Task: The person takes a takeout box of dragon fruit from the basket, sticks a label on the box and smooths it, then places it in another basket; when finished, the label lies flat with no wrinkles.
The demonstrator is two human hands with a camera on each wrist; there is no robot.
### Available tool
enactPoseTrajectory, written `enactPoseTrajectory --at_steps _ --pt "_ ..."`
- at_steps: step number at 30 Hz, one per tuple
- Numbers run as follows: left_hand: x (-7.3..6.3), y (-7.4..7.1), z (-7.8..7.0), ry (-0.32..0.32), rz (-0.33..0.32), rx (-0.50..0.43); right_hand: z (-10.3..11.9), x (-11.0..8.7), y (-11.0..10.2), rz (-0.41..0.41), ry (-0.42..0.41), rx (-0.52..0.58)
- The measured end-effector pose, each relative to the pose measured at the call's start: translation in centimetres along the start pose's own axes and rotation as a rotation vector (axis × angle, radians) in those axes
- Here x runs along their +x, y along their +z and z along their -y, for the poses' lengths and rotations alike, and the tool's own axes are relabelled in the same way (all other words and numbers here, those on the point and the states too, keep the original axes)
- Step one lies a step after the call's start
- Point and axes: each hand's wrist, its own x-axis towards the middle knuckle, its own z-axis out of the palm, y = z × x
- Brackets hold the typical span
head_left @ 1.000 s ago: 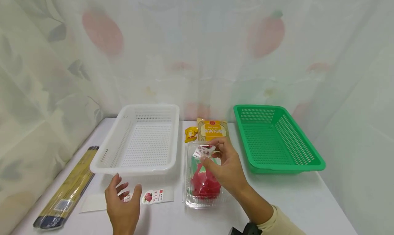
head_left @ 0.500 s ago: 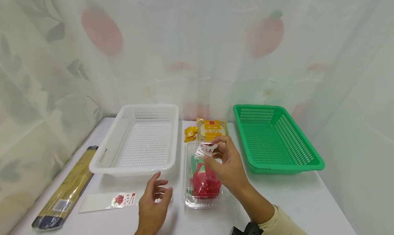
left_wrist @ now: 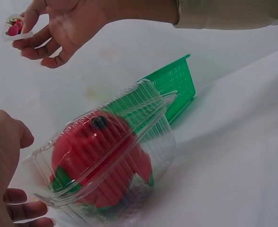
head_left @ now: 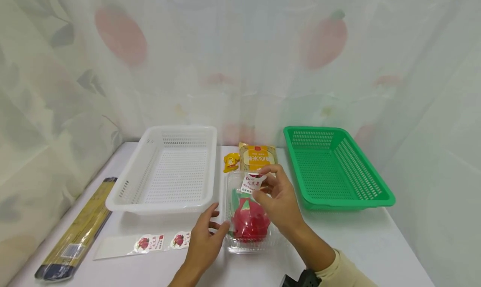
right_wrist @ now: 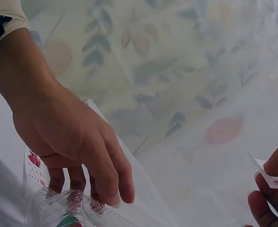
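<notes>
A clear plastic clamshell box (head_left: 234, 246) with a red dragon fruit (head_left: 251, 220) inside stands on the table in the head view. Between thumb and fingers, my right hand (head_left: 281, 199) pinches a white dragon fruit sticker (head_left: 252, 183) above the far end of the box. My left hand (head_left: 204, 239) is at the box's left side, its fingers loosely bent and holding nothing. The left wrist view has the left thumb and fingers (left_wrist: 27, 210) spread beside the box's corner; whether they touch it I cannot tell. A backing strip with more stickers (head_left: 148, 243) lies left of that hand.
Behind the box are a yellow packet (head_left: 259, 155) and a small orange-yellow wrapped item (head_left: 231, 161). A white basket (head_left: 161, 207) stands left, a green basket (head_left: 349, 203) right. A long wrapped bundle (head_left: 77, 232) lies along the left edge. Curtains hang around the table.
My left hand has moved right, from over the sticker strip to the box's left side. The right hand stays nearly in place, and its sticker has turned more upright.
</notes>
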Motion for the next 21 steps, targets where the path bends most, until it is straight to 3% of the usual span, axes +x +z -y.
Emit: enactPoseTrajectory --at_steps 10,21 --pt "0.9 0.6 0.2 -0.039 0.037 0.011 -0.9 0.6 -0.7 0.014 -0.005 -0.069" --pt "1.0 0.8 0.4 -0.065 0.043 0.008 -3.9 1.9 -1.9 0.071 0.046 -0.177"
